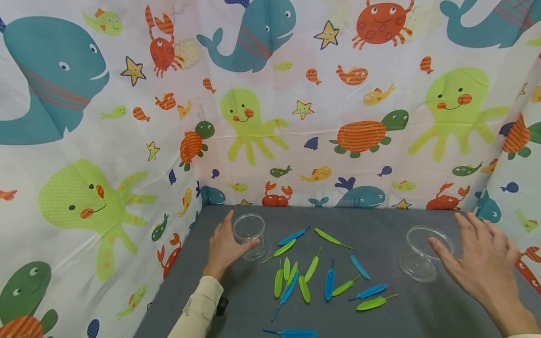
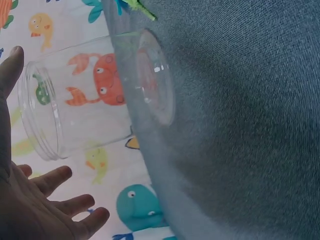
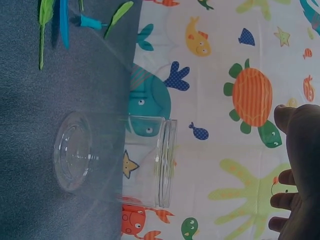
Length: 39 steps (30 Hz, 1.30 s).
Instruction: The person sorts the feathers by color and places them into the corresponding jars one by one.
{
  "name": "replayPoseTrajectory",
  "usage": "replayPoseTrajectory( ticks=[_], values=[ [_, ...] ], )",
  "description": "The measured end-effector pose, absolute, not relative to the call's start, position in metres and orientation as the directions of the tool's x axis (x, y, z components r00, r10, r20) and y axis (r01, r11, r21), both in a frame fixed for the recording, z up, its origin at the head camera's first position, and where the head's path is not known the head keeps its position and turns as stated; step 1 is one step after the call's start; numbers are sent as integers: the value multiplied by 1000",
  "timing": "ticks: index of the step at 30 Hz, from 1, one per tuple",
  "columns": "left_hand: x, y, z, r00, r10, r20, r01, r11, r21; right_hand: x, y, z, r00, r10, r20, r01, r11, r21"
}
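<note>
In the head view my left hand is right beside a clear plastic jar, thumb and fingers spread apart. The left wrist view has the same lidless jar upright on the table, with straight fingers past its rim and nothing gripped. On the other side, my right hand hovers with spread fingers by a second clear jar. A gap separates the right hand from this jar in the right wrist view. Between the two jars lie several green feathers and blue feathers.
The grey tabletop meets a white curtain printed with sea animals at the back and sides. One blue feather lies at the bottom edge of the head view, and a lone green feather lies farther back.
</note>
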<state>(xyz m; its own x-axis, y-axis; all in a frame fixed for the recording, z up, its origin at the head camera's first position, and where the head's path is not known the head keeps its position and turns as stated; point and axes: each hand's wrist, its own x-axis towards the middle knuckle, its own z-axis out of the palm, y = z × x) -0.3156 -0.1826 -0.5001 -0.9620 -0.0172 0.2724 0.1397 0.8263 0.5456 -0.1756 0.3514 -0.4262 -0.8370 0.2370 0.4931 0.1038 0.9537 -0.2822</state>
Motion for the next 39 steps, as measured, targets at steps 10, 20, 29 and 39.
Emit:
replayPoseTrajectory(
  ticks=[10,20,29,39],
  values=[
    [-318,-181,-507,-970,-54,235,102,792,601,-176,350,-429,-847,246,471,130,955,-265],
    [-320,-178,-509,-970,-59,236,100,786,610,-176,347,-432,-861,230,454,128,961,-243],
    [-321,-175,-513,-970,-66,236,103,765,636,-175,350,-434,-940,119,319,18,953,-301],
    [-322,-173,-514,-972,-82,219,83,756,649,-174,349,-439,-967,49,251,-35,946,-322]
  ],
)
